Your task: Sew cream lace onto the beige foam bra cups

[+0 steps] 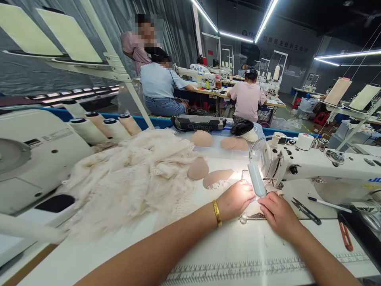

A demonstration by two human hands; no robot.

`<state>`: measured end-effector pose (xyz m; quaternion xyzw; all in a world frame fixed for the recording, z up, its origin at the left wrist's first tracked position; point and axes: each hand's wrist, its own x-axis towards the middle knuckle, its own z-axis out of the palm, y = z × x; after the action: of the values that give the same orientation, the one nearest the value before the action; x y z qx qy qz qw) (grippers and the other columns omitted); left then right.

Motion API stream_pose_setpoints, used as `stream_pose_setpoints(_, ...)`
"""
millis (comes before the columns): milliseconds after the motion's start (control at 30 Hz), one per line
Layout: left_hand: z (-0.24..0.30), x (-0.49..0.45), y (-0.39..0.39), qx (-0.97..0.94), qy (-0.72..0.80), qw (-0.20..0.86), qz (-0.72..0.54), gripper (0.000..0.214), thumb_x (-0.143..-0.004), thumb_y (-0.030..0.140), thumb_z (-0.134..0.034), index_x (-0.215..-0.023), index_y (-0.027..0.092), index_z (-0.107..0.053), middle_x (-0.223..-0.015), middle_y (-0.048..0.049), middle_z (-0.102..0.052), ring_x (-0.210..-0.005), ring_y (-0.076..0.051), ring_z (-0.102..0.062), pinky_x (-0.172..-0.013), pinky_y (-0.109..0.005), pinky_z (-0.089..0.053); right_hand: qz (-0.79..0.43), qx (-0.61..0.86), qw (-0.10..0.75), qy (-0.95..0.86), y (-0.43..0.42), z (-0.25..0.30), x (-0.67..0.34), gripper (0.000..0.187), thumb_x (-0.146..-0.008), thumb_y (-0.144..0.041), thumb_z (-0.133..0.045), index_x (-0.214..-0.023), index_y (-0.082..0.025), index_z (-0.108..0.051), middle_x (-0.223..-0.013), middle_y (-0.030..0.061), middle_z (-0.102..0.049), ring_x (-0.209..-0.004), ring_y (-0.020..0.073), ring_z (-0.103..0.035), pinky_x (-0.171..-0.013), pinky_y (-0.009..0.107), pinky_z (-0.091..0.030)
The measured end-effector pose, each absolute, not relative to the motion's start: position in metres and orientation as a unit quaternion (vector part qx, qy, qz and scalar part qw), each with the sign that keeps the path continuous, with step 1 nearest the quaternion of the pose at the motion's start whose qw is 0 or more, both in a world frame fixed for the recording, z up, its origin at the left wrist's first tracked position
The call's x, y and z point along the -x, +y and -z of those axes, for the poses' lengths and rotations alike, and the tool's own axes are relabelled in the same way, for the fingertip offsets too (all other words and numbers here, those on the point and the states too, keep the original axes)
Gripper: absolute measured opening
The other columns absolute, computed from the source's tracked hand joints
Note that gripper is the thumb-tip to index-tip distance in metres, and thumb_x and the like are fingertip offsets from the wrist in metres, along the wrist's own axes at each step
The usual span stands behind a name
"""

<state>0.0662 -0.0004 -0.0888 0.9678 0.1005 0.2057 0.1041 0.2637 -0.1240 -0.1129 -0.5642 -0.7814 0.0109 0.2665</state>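
Note:
Under the lamp [257, 179] of the sewing machine [309, 163], my two hands meet close to the needle area. My left hand [236, 198], with a gold bracelet at the wrist, has its fingers pressed together on pale fabric [255, 200]. From the other side my right hand [279, 214] pinches the same fabric between thumb and fingers. Glare and the lamp hide most of it. Just left of my hands lie a beige oval pad [217, 178] with white lace along its edge and a rounded beige pad [199, 169].
A heap of cream lace fabric [137, 174] covers the table's left side. Thread snips [306, 210], a pen [329, 204] and a red-handled tool [346, 236] lie at right. More beige pads [201, 138] rest behind. Thread cones [89, 129] stand at left; co-workers [162, 85] sit beyond.

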Motion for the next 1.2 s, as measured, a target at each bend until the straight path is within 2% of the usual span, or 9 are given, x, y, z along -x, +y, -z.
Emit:
stream_pose_setpoints(400,0.087,-0.075,-0.002,-0.957,0.217,0.104,-0.162,0.019,-0.096,0.021,-0.053,-0.085,0.017,-0.069,-0.103,-0.0122,-0.068,-0.107,-0.032,-0.057,-0.095,-0.047,-0.046,-0.012,0.568,0.272,-0.777,-0.123,0.116,-0.266,0.023,-0.102,-0.018,-0.046,-0.111,-0.024,-0.066,-0.089,0.0049,-0.061,-0.078,0.0212,-0.055,-0.070,0.034,-0.048)
stream_pose_setpoints(600,0.081,-0.077,0.003,-0.926,0.303,0.149,-0.167,0.010,-0.087,0.018,-0.056,-0.089,0.017,-0.065,-0.100,-0.0131,-0.067,-0.096,-0.030,-0.060,-0.086,-0.044,-0.048,-0.009,0.558,0.305,-0.772,-0.126,0.111,-0.265,0.024,-0.103,-0.020,-0.044,-0.103,-0.024,-0.068,-0.087,0.0050,-0.062,-0.078,0.0216,-0.057,-0.071,0.035,-0.050)
stream_pose_setpoints(700,0.073,-0.070,0.000,-0.908,0.331,0.197,-0.165,0.010,-0.076,0.013,-0.058,-0.083,0.019,-0.061,-0.083,-0.0071,-0.065,-0.081,-0.024,-0.061,-0.073,-0.036,-0.048,-0.104,0.566,0.347,-0.740,-0.135,0.103,-0.252,0.019,-0.103,-0.029,-0.049,-0.110,-0.025,-0.066,-0.096,0.0061,-0.065,-0.087,0.0224,-0.060,-0.075,0.036,-0.052)
stream_pose_setpoints(767,0.064,-0.062,-0.012,-0.898,0.340,0.225,-0.166,0.004,-0.077,0.017,-0.058,-0.074,0.020,-0.056,-0.075,-0.0033,-0.061,-0.074,-0.022,-0.059,-0.064,-0.032,-0.044,-0.217,0.575,0.395,-0.683,-0.142,0.098,-0.236,0.032,-0.101,-0.039,-0.057,-0.129,-0.026,-0.057,-0.110,0.0077,-0.065,-0.096,0.0226,-0.063,-0.079,0.036,-0.054)
stream_pose_setpoints(867,0.049,-0.045,-0.035,-0.859,0.340,0.332,-0.192,0.020,-0.084,0.032,-0.057,-0.070,0.020,-0.048,-0.071,0.0008,-0.055,-0.068,-0.017,-0.056,-0.058,-0.027,-0.041,-0.362,0.558,0.451,-0.595,-0.150,0.090,-0.208,0.061,-0.094,-0.048,-0.065,-0.145,-0.026,-0.041,-0.106,0.0052,-0.066,-0.093,0.0216,-0.065,-0.080,0.036,-0.056)
stream_pose_setpoints(933,0.040,-0.032,-0.047,-0.792,0.322,0.472,-0.215,0.028,-0.085,0.043,-0.062,-0.077,0.019,-0.050,-0.076,0.0019,-0.055,-0.072,-0.016,-0.056,-0.061,-0.026,-0.042,-0.409,0.541,0.470,-0.565,-0.153,0.082,-0.194,0.058,-0.092,-0.048,-0.066,-0.142,-0.027,-0.043,-0.092,0.0004,-0.063,-0.085,0.0203,-0.063,-0.077,0.035,-0.055)
stream_pose_setpoints(1033,0.032,-0.013,-0.052,-0.673,0.265,0.666,-0.183,0.050,-0.070,0.051,-0.082,-0.098,0.017,-0.059,-0.092,-0.0006,-0.063,-0.083,-0.018,-0.059,-0.071,-0.027,-0.045,-0.441,0.509,0.512,-0.533,-0.155,0.069,-0.189,0.045,-0.091,-0.049,-0.066,-0.129,-0.029,-0.052,-0.089,-0.0009,-0.063,-0.085,0.0199,-0.062,-0.077,0.033,-0.053)
stream_pose_setpoints(1100,0.032,-0.004,-0.052,-0.622,0.230,0.738,-0.123,0.061,-0.061,0.047,-0.091,-0.106,0.017,-0.063,-0.097,-0.0015,-0.066,-0.086,-0.018,-0.060,-0.075,-0.028,-0.046,-0.467,0.477,0.544,-0.508,-0.154,0.062,-0.193,0.041,-0.089,-0.050,-0.069,-0.120,-0.028,-0.056,-0.094,0.0005,-0.066,-0.087,0.0198,-0.062,-0.078,0.032,-0.052)
stream_pose_setpoints(1200,0.040,0.001,-0.053,-0.580,0.225,0.777,-0.089,0.050,-0.062,0.044,-0.093,-0.098,0.016,-0.072,-0.089,-0.0005,-0.069,-0.081,-0.016,-0.059,-0.076,-0.028,-0.044,-0.511,0.445,0.575,-0.459,-0.156,0.058,-0.197,0.042,-0.086,-0.050,-0.074,-0.118,-0.027,-0.058,-0.099,0.0029,-0.070,-0.088,0.0206,-0.065,-0.079,0.033,-0.052)
